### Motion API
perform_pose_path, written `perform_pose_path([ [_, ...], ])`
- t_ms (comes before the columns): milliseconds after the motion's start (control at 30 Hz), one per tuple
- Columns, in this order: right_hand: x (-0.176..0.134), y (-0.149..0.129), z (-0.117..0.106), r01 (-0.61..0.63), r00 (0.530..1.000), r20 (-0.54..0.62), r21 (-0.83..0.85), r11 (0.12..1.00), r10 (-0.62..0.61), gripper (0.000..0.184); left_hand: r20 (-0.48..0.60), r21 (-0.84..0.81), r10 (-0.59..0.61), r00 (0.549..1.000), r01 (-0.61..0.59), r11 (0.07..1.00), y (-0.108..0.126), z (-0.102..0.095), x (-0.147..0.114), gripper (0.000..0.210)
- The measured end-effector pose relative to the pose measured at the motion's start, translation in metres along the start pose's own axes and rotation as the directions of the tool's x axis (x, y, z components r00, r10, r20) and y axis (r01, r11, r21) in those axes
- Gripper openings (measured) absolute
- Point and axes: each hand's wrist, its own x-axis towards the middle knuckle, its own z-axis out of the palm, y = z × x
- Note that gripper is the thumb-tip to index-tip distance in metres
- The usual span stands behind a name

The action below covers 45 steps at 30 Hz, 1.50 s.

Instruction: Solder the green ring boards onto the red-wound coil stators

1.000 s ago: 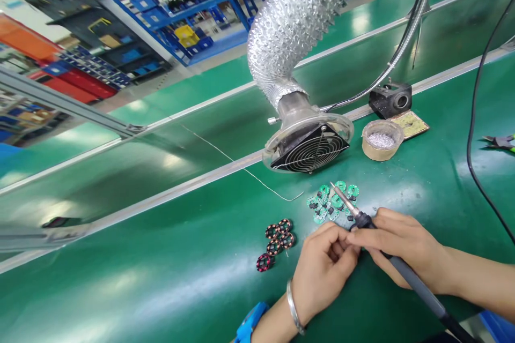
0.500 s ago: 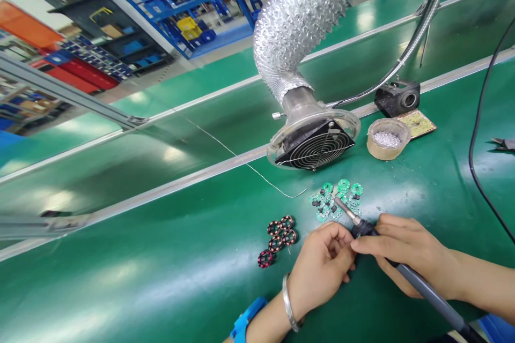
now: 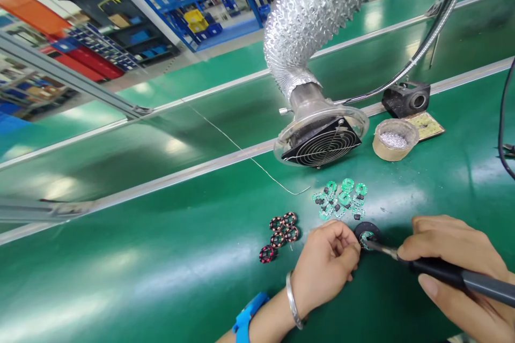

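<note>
In my right hand (image 3: 462, 262) is a soldering iron (image 3: 438, 272), held like a pen. Its metal tip meets a small green ring-shaped circuit board (image 3: 365, 240) on a black round piece (image 3: 372, 228). My left hand (image 3: 326, 265) is closed in a pinch at the left edge of that piece; the fingers hide what they grip. Just beyond the hands lies a cluster of several green ring boards (image 3: 345, 199) with small black parts. Left of my left hand sit several copper-wound ring coils (image 3: 290, 233), one with reddish windings (image 3: 267, 254).
A fume extractor (image 3: 328, 146) hangs over the bench on a foil duct (image 3: 306, 27). Behind the boards stand a round tub (image 3: 389, 150) of silvery bits, a yellowish sponge tray (image 3: 432, 127) and a black iron holder (image 3: 406, 99). Thin wire (image 3: 267, 172) and a black cable (image 3: 501, 139) cross the green surface.
My right hand has moved right and pulled the soldering iron tip back from the board cluster to the ring board by my left fingers. The black round piece has come into view.
</note>
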Motion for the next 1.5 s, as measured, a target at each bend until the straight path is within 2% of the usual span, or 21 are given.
perform_pose_path([
  [167,-0.001,-0.002,0.007,-0.034,0.999,-0.016,0.003,0.999,0.034,0.017,-0.011,0.028,0.008,1.0,-0.008,1.0,0.001,0.0,0.0,0.004],
  [333,0.001,-0.005,0.018,-0.053,0.98,-0.192,-0.022,0.998,0.047,0.015,-0.014,0.033,0.015,1.0,-0.014,0.999,0.001,0.0,-0.001,0.004],
  [567,0.006,-0.012,0.025,-0.104,0.952,-0.294,-0.038,0.994,0.088,0.019,-0.021,0.048,0.021,1.0,-0.02,0.999,0.001,0.0,-0.001,0.007],
  [633,0.004,-0.011,0.017,-0.089,0.966,-0.248,-0.06,0.994,0.071,0.017,-0.02,0.043,0.019,1.0,-0.018,0.999,0.0,0.0,-0.001,0.007],
  [667,0.003,-0.011,0.011,-0.07,0.98,-0.189,-0.08,0.994,0.054,0.016,-0.019,0.041,0.018,1.0,-0.018,0.999,0.0,0.0,-0.001,0.007],
  [700,0.002,-0.01,0.005,-0.048,0.996,-0.079,-0.101,0.994,0.04,0.014,-0.021,0.04,0.019,1.0,-0.018,0.999,0.0,0.0,0.0,0.007],
  [800,0.0,-0.004,-0.007,0.002,1.0,0.014,-0.132,0.991,0.0,0.023,-0.027,0.046,0.026,0.999,-0.025,0.999,0.0,0.001,0.0,0.007],
  [967,0.003,0.013,0.003,0.049,0.994,-0.086,-0.152,0.987,-0.063,0.037,-0.014,0.051,0.026,1.0,-0.025,0.998,0.003,0.0,-0.001,0.006],
  [1033,0.005,0.018,0.01,0.059,0.989,-0.125,-0.148,0.987,-0.077,0.037,-0.025,0.093,0.044,0.999,-0.042,0.995,0.007,0.001,-0.002,0.003],
  [1100,0.006,0.023,0.015,0.068,0.987,-0.136,-0.143,0.987,-0.088,0.032,-0.04,0.174,0.073,0.997,-0.065,0.983,0.011,0.003,-0.004,0.015],
  [1167,0.007,0.025,0.018,0.074,0.988,-0.125,-0.143,0.987,-0.092,0.027,-0.064,0.296,0.125,0.99,-0.101,0.95,0.013,0.006,-0.005,0.032],
  [1233,0.007,0.027,0.02,0.076,0.992,-0.09,-0.147,0.986,-0.09,0.024,-0.085,0.428,0.21,0.974,-0.155,0.891,0.014,0.011,-0.006,0.038],
  [1333,0.007,0.028,0.024,0.091,0.996,0.01,-0.16,0.983,-0.091,0.025,-0.083,0.527,0.324,0.942,-0.235,0.817,0.01,0.014,-0.006,0.029],
  [1433,0.007,0.03,0.027,0.097,0.991,0.109,-0.166,0.981,-0.08,0.031,-0.044,0.513,0.404,0.913,-0.327,0.794,0.004,0.009,-0.008,0.023],
  [1500,0.007,0.03,0.027,0.081,0.989,0.139,-0.162,0.984,-0.058,0.03,-0.015,0.507,0.482,0.876,-0.409,0.759,0.0,0.003,-0.009,0.02],
])
